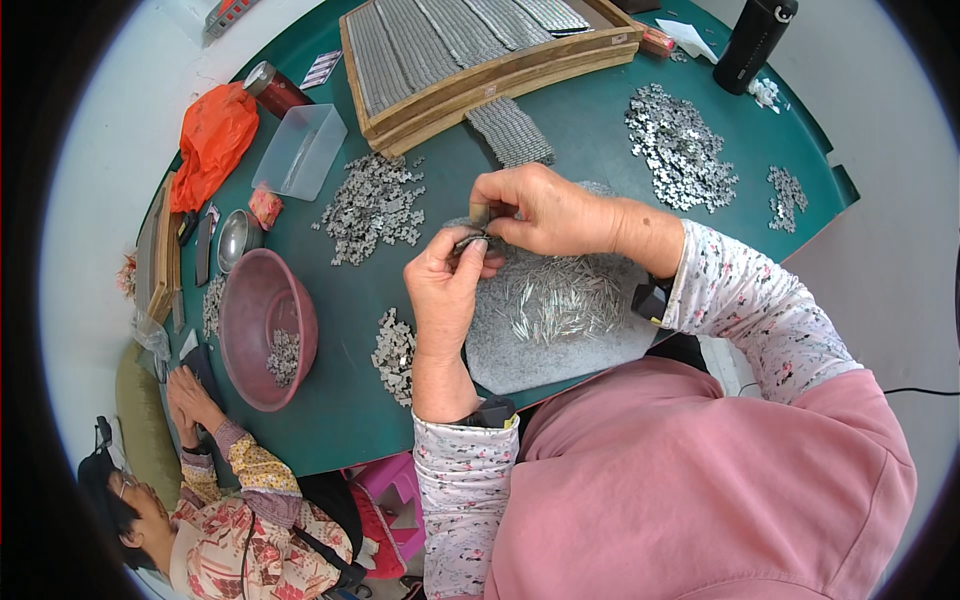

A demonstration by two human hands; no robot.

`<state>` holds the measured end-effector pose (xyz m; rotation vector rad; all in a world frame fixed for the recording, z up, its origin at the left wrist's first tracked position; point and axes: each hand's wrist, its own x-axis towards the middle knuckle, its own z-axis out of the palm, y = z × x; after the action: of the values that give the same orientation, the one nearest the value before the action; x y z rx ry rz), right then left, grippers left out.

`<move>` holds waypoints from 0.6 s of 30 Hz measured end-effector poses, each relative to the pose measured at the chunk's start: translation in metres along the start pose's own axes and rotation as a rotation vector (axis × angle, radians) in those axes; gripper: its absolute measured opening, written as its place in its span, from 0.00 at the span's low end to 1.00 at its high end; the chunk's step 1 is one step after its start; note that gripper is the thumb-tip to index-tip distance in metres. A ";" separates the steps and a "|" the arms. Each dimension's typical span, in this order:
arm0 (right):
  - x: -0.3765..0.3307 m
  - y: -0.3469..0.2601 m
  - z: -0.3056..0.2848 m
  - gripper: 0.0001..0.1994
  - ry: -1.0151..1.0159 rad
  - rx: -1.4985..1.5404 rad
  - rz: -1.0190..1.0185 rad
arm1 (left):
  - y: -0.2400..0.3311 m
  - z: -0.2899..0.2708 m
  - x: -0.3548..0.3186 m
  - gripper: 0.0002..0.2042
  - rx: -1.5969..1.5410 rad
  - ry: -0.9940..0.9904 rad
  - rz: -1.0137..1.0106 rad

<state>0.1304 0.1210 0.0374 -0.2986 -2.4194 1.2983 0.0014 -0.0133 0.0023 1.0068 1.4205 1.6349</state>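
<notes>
Both hands meet above a grey felt-like mat [500, 355] with a heap of thin, shiny metal pins [570, 305]. My left hand [450, 285] is closed, thumb and fingers pinching a small dark grey metal piece [468, 240]. My right hand [545, 212] is closed too, its fingertips meeting the left hand's at that piece. Whether the right fingers hold a pin or part of the piece is hidden. Just beyond the hands lies a strip of linked grey metal pieces [512, 132]. Left of them is a pile of small metal pieces [368, 210].
A wooden tray [590, 45] of grey metal strips stands at the back. More metal pieces lie in piles [680, 150] at right. At left are a pink basin [235, 340], a clear plastic box [330, 130] and a red bag [210, 140]. A co-worker's hands [192, 405] rest at the table edge.
</notes>
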 end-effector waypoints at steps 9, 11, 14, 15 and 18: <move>-0.011 -0.007 0.010 0.09 0.163 -0.178 -0.162 | -0.004 0.004 -0.003 0.05 0.220 0.007 0.055; -0.013 -0.006 0.009 0.09 0.176 -0.169 -0.092 | -0.008 0.006 -0.003 0.05 0.212 0.000 0.040; -0.013 -0.005 0.011 0.09 0.197 -0.256 -0.221 | -0.008 0.009 -0.003 0.03 0.182 -0.002 0.101; -0.014 -0.007 0.011 0.09 0.209 -0.193 -0.159 | -0.005 0.010 -0.004 0.03 0.181 -0.004 0.101; -0.013 -0.008 0.011 0.08 0.248 -0.172 -0.140 | -0.001 0.005 -0.003 0.04 0.075 0.002 -0.023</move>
<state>0.1378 0.1038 0.0356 -0.3099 -2.2973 0.9364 0.0073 -0.0133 0.0015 1.0276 1.4992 1.5759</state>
